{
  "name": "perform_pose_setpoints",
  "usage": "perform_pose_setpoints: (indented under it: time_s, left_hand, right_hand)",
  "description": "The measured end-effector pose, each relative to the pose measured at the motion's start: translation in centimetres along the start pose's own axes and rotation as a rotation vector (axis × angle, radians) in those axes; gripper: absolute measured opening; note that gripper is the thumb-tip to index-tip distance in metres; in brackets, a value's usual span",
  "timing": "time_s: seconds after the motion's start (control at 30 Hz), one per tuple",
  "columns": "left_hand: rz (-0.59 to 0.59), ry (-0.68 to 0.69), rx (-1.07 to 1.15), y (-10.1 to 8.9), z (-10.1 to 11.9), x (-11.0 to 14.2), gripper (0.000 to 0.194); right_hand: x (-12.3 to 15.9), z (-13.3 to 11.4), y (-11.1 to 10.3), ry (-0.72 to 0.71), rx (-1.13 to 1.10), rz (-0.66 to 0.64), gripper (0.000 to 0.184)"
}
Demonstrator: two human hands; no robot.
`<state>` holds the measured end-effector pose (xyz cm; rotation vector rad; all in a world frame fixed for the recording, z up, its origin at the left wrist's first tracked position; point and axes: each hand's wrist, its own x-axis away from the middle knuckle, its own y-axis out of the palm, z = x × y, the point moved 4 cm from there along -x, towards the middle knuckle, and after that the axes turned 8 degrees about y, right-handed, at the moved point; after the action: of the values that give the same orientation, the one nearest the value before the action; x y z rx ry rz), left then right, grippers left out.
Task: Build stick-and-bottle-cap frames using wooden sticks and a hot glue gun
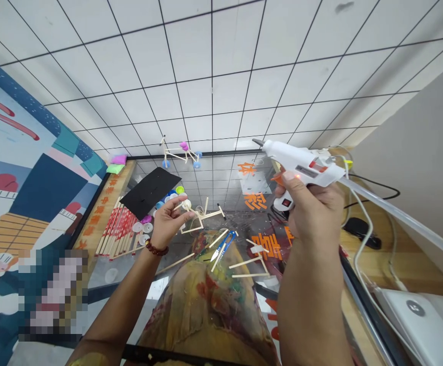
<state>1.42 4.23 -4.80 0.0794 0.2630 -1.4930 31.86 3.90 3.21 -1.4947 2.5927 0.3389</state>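
Note:
My left hand (pixel 169 222) pinches a small frame of thin wooden sticks (pixel 193 230) over the glass tabletop. From it a short crossbar with dark tips sticks out to the right. A white round piece (pixel 186 204) shows by the fingertips; whether it is attached I cannot tell. My right hand (pixel 309 206) is raised, closed round the handle of a white hot glue gun (pixel 297 163). Its grey nozzle points up and left, well apart from the stick frame. A clear glue stick (pixel 397 208) trails from its back. Below lie blue-handled scissors (pixel 227 243) and joined sticks (pixel 250 275).
A stick tricycle model (pixel 176 150) with blue wheels stands against the tiled wall. At left are a black sheet (pixel 151 193), red-wrapped sticks (pixel 117 231) and bottle caps (pixel 144 239). Cables, a black mouse (pixel 362 234) and a white device (pixel 419 320) sit at right.

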Motion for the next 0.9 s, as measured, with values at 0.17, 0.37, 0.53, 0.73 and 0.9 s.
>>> perform_pose_setpoints:
  time_s: [0.17, 0.37, 0.53, 0.73, 0.9]
  left_hand:
    - [-0.016, 0.007, 0.000, 0.1, -0.4, 0.2, 0.051]
    - [0.019, 0.047, 0.087, 0.0, 1.1, -0.1, 0.059]
    - [0.155, 0.090, 0.293, -2.0, 3.2, -1.1, 0.025]
    - [0.063, 0.048, 0.135, -4.4, 5.2, -2.2, 0.019]
    - [0.129, 0.075, 0.143, -5.6, 5.7, -2.1, 0.021]
  right_hand:
    - [0.1, -0.1, 0.1, 0.027, -0.004, -0.005, 0.022]
    - [0.2, -0.5, 0.2, 0.006, -0.013, -0.015, 0.021]
    - [0.5, -1.1, 0.0, -0.010, 0.001, -0.029, 0.021]
    - [2.1, -1.5, 0.6, 0.041, 0.195, -0.231, 0.029]
    - [4.2, -1.5, 2.6, 0.016, 0.398, -0.507, 0.035]
